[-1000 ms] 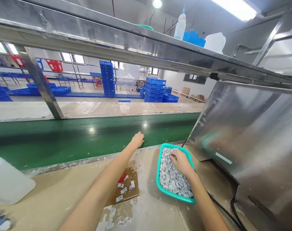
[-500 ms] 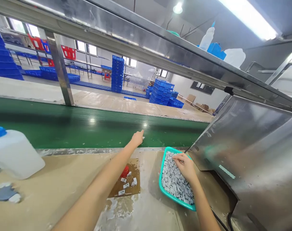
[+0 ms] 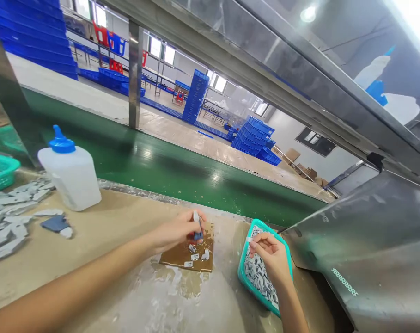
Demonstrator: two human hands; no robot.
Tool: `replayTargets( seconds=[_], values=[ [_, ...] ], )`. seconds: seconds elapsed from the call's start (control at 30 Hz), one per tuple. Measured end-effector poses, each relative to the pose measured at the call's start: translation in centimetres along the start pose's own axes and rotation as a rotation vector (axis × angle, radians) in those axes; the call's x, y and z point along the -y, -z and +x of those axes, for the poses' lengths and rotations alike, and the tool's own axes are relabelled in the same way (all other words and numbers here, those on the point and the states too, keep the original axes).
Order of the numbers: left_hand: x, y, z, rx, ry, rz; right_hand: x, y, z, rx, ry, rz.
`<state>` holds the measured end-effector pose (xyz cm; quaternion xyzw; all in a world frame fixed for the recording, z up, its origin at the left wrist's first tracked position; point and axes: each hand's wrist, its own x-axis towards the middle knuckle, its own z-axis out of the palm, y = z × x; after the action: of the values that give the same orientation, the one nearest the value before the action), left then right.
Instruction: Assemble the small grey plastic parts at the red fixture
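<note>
My left hand [image 3: 182,230] is closed on a small grey-and-white piece [image 3: 196,223] above the wet brown board [image 3: 171,260]. Several small light-grey parts [image 3: 195,256] lie on that board. A red thing there is mostly hidden behind my fingers. At the right, my right hand [image 3: 272,253] pinches a small white part [image 3: 249,239] over the near-left rim of a teal basket [image 3: 242,273]. Loose grey and white parts [image 3: 258,273] fill the basket.
A white bottle with a blue cap [image 3: 71,173] stands at the left, beside a pile of grey-white pieces [image 3: 12,217] and another teal basket [image 3: 3,173]. Behind the bench runs a green conveyor belt [image 3: 175,178]. A metal panel [image 3: 379,240] bounds the right side; a metal shelf [image 3: 282,60] hangs overhead.
My left hand has come back from over the green belt to the brown board, now with a piece in it. My right hand has lifted a small white part. The view has turned left.
</note>
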<state>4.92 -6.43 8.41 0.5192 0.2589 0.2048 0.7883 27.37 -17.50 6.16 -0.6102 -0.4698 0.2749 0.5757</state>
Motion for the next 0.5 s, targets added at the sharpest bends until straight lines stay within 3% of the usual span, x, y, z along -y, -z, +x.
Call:
replayTargets(
  seconds=[0.1, 0.23, 0.37, 0.5],
  values=[
    [0.7, -0.9, -0.9, 0.104, 0.058, 0.003, 2.2, -4.2, -0.9, 0.125, 0.033, 0.031],
    [0.7, -0.8, -0.9, 0.089, -0.066, 0.201, 3.5, -8.1, -1.2, 0.203, 0.138, 0.019],
    [0.5, 0.5, -0.6, -0.032, -0.207, 0.436, 3.4, -9.2, -1.3, 0.233, 0.297, -0.141],
    [0.1, 1.6, -0.5, 0.052, -0.227, 0.439, 3.6, -9.2, -1.6, 0.212, 0.635, -0.461]
  ],
)
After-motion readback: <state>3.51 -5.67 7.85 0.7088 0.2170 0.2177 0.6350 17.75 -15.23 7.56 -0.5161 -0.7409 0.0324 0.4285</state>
